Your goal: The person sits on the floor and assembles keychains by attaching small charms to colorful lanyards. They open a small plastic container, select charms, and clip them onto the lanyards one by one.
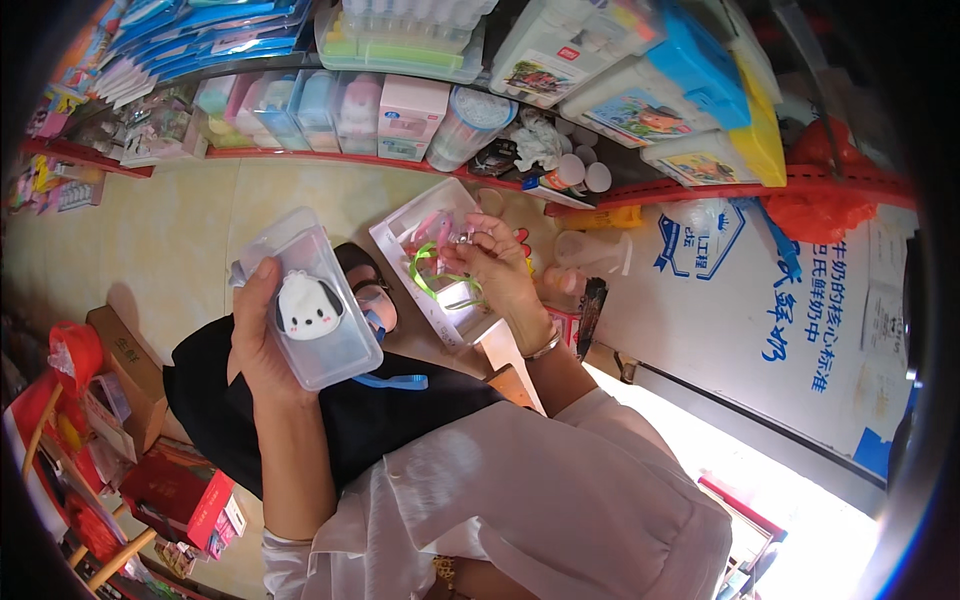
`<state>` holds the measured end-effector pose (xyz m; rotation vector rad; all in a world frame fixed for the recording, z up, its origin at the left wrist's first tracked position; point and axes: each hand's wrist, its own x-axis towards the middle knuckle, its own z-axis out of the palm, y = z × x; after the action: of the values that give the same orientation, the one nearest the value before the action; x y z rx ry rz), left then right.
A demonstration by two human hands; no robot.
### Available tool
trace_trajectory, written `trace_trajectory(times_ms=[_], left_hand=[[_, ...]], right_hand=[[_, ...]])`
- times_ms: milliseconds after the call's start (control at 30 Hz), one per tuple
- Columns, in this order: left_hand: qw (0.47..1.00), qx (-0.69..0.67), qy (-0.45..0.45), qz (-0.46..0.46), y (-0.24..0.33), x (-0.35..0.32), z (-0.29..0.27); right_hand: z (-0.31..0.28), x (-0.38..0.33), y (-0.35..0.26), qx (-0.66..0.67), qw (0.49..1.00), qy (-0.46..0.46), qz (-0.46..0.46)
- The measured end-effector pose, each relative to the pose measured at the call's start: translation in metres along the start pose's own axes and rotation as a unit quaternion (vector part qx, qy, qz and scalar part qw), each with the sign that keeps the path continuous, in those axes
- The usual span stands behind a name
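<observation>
My left hand [258, 345] is closed round a clear plastic case [345, 365], held tilted above my lap. A white puppy-face badge [308, 305] with black ears shows on the case's front. My right hand [500, 268] reaches over a white open box [395, 250], its thumb and fingers pinched together. At the fingertips is a small shiny clip [460, 238] joined to pink material [434, 226]; exactly what it is I cannot make out. A bright green strap [424, 278] loops inside the box. Below the case, a light blue strap [400, 381] lies across dark cloth on my lap.
Ahead runs a red-edged shelf [350, 158] with boxes, a blue-lidded tub [472, 125] and plastic cases of art supplies [640, 100]. A big white panel [740, 300] stands at right. Low at left are a red box [180, 490] and a brown carton [130, 375].
</observation>
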<state>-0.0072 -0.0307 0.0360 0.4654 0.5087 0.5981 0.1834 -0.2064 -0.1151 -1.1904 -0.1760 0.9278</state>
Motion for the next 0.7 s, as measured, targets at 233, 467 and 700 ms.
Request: trace_trajectory(times_ms=[233, 467, 700], left_hand=[[0.999, 0.007, -0.023, -0.026, -0.003, -0.011, 0.002], [0.997, 0.064, 0.044, 0.0, -0.015, -0.005, -0.015], [0.993, 0.113, -0.014, -0.013, -0.01, -0.015, 0.007]], right_hand=[[0.033, -0.033, -0.049, -0.002, 0.999, -0.04, -0.006], [0.058, -0.062, -0.09, -0.076, 0.995, -0.057, -0.032], [0.078, -0.079, -0.11, -0.118, 0.986, -0.096, -0.073]])
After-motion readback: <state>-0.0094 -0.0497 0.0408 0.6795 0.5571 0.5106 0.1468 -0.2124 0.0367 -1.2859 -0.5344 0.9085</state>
